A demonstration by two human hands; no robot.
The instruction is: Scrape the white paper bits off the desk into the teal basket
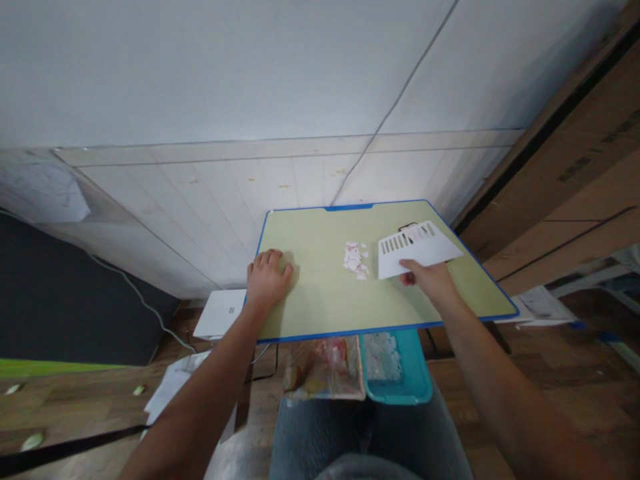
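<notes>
My right hand (425, 277) pinches a white sheet with a row of slots cut along its far edge, a slotted white card (415, 253), tilted above the right side of the table. My left hand (269, 277) rests on the left edge of the pale yellow-green tabletop (315, 293), fingers spread and slightly bent, holding nothing. Between the hands lies a loose pile of small white and pinkish paper scraps (355, 260). A dark-outlined item (407, 227) is partly hidden behind the card.
Below the table's near edge, a teal plastic bin (423, 373) holds white bits, beside a patterned open box (325, 373). Cardboard boxes (565, 173) stand at the right. A white box (217, 313) sits left of the table. A cable (395, 103) runs down the wall.
</notes>
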